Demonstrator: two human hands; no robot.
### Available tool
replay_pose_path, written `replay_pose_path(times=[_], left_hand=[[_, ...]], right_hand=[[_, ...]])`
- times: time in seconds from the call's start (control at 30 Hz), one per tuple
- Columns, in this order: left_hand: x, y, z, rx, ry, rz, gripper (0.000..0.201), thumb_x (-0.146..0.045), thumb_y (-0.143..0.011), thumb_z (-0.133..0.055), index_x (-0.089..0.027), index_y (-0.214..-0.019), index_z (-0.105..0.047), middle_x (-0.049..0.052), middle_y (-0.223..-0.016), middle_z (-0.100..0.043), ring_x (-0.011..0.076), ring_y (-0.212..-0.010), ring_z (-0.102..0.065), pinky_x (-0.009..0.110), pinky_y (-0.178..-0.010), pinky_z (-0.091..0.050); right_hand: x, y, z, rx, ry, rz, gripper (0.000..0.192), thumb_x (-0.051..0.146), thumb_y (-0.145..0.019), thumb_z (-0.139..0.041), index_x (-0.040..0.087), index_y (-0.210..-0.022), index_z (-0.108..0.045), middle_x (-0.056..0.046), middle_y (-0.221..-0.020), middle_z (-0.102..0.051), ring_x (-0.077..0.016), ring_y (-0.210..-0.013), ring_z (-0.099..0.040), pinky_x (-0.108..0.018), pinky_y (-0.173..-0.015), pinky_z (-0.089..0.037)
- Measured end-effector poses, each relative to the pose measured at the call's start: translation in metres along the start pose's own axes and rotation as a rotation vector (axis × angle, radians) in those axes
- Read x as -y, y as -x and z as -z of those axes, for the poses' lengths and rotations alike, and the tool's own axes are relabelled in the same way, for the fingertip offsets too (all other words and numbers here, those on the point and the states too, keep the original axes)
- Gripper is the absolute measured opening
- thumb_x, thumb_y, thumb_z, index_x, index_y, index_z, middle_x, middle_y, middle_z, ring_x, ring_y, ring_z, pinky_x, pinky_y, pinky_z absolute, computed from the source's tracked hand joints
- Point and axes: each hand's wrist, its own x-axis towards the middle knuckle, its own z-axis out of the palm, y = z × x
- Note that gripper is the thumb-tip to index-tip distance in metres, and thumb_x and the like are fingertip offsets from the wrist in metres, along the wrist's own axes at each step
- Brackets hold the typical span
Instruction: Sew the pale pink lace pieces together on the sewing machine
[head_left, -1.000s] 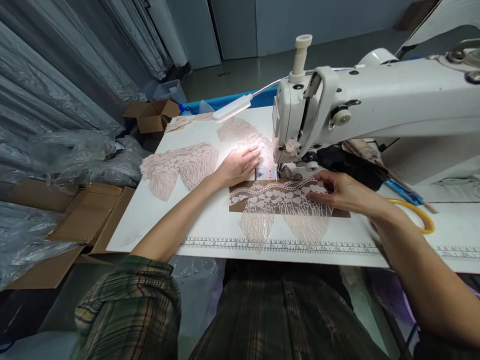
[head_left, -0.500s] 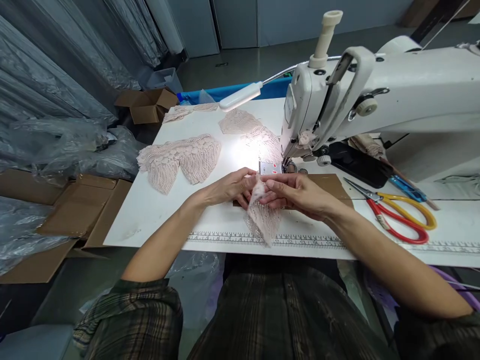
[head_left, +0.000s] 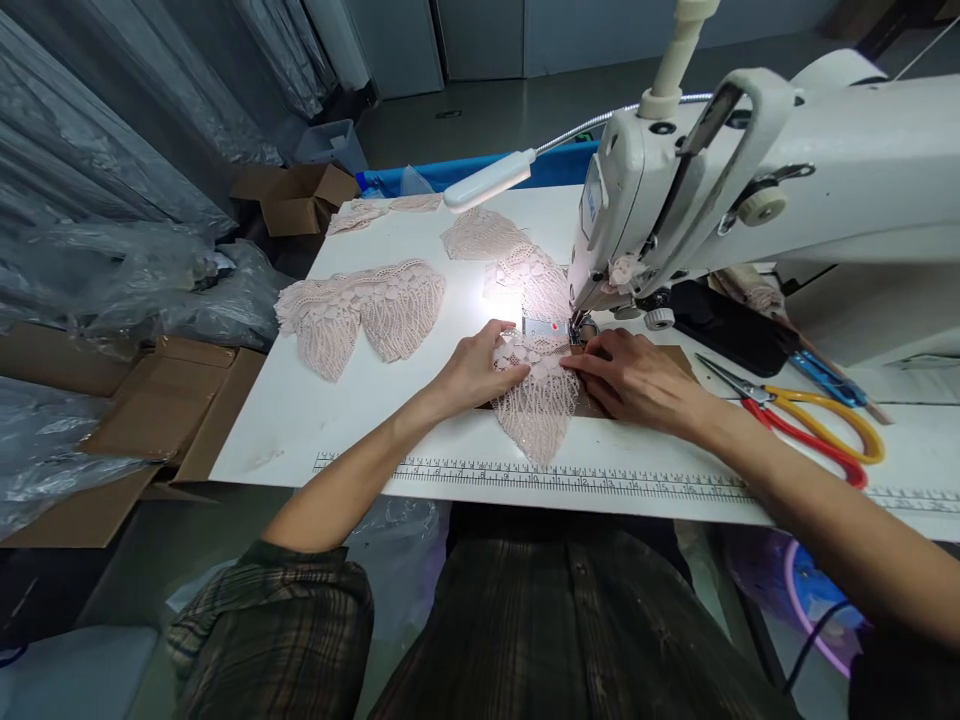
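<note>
A pale pink lace piece (head_left: 534, 405) lies spread in front of the sewing machine's presser foot (head_left: 577, 325), its pointed end toward me. My left hand (head_left: 480, 372) pinches its left edge between thumb and fingers. At the upper right edge of the same lace, my right hand (head_left: 626, 375) presses it with closed fingertips, close beside the foot. Behind the metal needle plate (head_left: 544, 328), another lace piece (head_left: 529, 275) stretches away under the lamp light. Whether the two laces are joined is not clear.
The sewing machine (head_left: 690, 190) fills the right side. Red-and-yellow scissors (head_left: 802, 415), a black phone-like object (head_left: 724, 325) and a blue cutter (head_left: 829, 378) lie right of my hand. Another lace (head_left: 367, 310) rests on the left. A lamp (head_left: 491, 180) hangs over the table; an open carton (head_left: 180, 410) stands left.
Both hands have moved apart, and the lace that hung bunched between them now lies flat by the presser foot. The view has shifted slightly.
</note>
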Motion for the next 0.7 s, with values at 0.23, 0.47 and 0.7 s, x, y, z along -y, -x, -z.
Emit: replay_pose_path(times=[0.23,0.47,0.7], left_hand=[[0.005,0.001,0.011,0.022,-0.063,0.015,0.064,-0.044,-0.084,-0.077,-0.019,-0.138,-0.054,0.011,-0.114,-0.067,0.0249,-0.102,-0.068,0.036,-0.086,-0.055],[0.017,-0.006,0.011,0.034,0.088,0.075,0.064,-0.039,-0.082,-0.079,-0.018,-0.137,-0.055,0.011,-0.109,-0.067,0.021,-0.087,-0.068,0.036,-0.077,-0.056],[0.017,-0.008,0.016,0.082,0.142,0.091,0.057,-0.041,-0.083,-0.078,-0.02,-0.132,-0.058,0.01,-0.112,-0.069,0.0262,-0.105,-0.067,0.038,-0.084,-0.058]], right_hand=[[-0.014,0.003,-0.005,-0.124,-0.262,-0.104,0.038,0.033,-0.102,-0.047,0.023,-0.131,-0.069,-0.01,-0.101,-0.063,-0.0204,-0.085,-0.061,-0.036,-0.076,-0.054],[-0.01,0.005,-0.017,-0.152,-0.199,-0.083,0.04,0.036,-0.103,-0.042,0.025,-0.13,-0.07,-0.012,-0.104,-0.059,-0.0245,-0.093,-0.056,-0.045,-0.087,-0.052],[-0.012,0.009,-0.017,-0.141,-0.305,-0.104,0.039,0.035,-0.102,-0.044,0.026,-0.128,-0.072,-0.013,-0.108,-0.06,-0.0263,-0.099,-0.056,-0.048,-0.092,-0.05]])
